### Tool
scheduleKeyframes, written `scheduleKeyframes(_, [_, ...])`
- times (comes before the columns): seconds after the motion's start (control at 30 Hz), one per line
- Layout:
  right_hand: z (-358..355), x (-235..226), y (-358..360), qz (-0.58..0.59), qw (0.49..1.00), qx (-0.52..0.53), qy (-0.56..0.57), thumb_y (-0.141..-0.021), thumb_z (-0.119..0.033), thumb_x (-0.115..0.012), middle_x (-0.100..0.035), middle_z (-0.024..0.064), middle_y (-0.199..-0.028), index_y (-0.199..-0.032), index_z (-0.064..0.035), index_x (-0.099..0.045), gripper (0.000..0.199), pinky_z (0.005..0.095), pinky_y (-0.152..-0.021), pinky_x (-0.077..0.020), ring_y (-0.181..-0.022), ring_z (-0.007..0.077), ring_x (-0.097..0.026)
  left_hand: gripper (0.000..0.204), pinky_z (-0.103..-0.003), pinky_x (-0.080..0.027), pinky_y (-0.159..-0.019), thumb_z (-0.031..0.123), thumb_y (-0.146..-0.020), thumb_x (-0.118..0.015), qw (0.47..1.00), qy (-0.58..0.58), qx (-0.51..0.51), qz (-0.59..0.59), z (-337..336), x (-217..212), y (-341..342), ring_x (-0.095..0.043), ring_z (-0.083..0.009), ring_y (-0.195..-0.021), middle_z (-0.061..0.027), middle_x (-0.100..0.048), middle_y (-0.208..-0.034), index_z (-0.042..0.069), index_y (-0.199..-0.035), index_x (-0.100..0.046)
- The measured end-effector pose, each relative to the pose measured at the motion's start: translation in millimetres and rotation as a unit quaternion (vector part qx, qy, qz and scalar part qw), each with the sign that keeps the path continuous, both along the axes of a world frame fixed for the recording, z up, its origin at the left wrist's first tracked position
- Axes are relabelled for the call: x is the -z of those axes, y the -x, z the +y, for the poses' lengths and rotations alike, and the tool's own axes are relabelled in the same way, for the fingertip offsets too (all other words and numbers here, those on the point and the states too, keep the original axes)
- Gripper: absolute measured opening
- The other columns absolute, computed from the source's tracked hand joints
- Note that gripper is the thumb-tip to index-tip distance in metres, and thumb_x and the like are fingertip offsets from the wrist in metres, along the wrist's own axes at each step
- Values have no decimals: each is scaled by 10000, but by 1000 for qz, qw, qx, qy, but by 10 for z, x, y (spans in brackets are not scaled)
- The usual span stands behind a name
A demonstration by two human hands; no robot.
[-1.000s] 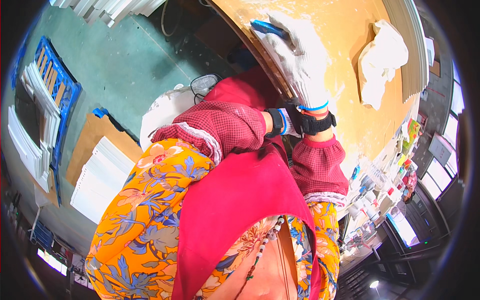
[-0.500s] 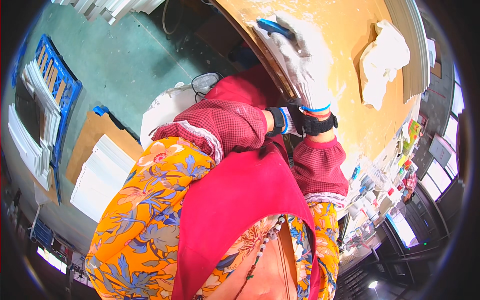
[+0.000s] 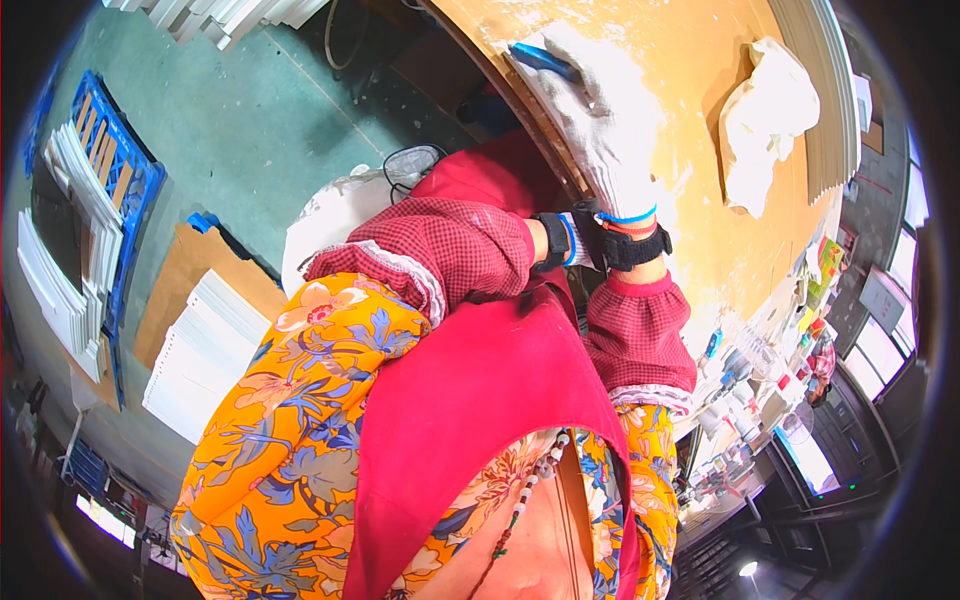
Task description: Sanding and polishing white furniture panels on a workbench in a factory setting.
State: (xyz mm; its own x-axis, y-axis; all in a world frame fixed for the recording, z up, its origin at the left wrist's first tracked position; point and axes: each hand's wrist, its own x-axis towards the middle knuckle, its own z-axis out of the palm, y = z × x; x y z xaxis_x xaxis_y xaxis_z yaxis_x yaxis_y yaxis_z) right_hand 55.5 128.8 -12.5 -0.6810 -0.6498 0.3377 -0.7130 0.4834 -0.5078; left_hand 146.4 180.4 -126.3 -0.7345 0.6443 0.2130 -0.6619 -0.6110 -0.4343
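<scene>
My right hand (image 3: 598,110), in a white knit glove with a blue cuff edge, is above the near-left edge of a tan worktable (image 3: 700,60). Its fingers are closed round a slim blue tool (image 3: 543,61), whose working end I cannot make out. A pale strip under this hand runs along the table edge and is mostly covered. My left hand (image 3: 582,246) reaches in beside the right wrist; only its striped glove cuff shows, and the fingers are hidden behind that wrist and its black band.
A crumpled white cloth (image 3: 768,125) lies on the table, before a stack of white panels (image 3: 832,110). On the floor to the left are a blue pallet (image 3: 140,165) carrying white strips, and white panels (image 3: 205,355) on cardboard. A white bag (image 3: 340,215) stands by the apron.
My right hand has shifted slightly left with the blue tool, which now tilts a little more. The left forearm looks unmoved.
</scene>
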Motion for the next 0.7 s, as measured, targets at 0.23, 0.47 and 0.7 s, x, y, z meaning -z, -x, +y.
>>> scheduleKeyframes(0.23, [-24, 102, 44, 19, 999, -35, 0, -820, -106, -709, -657, 152, -1125, -1207, -85, -645, 393, 396, -917, -497, -1045, 337, -616, 422, -429, -401, -1042, 373, -923, -513, 1000, 16, -11, 10, -53, 21, 14, -536, -278, -1176, -115, -559, -1273, 115, -1254, -554])
scheduleKeyframes(0.47, [26, -21, -28, -72, 997, 16, 31, -858, -117, -702, -643, 133, -1132, -1247, -89, -621, 398, 366, -924, -488, -1049, 303, -611, 410, -412, -419, -1003, 349, -855, -581, 983, 159, -27, 92, -52, -10, 0, -550, -286, -1105, -117, -575, -1186, 95, -1176, -580])
scheduleKeyframes(0.7, [241, -231, -92, -283, 932, 114, 194, -844, -90, -712, -644, 103, -1218, -1279, -44, -601, 452, 301, -954, -466, -1108, 184, -593, 401, -395, -437, -963, 324, -788, -650, 923, 328, -52, 195, -97, -83, 28, -563, -294, -1035, -118, -590, -1100, 74, -1099, -606])
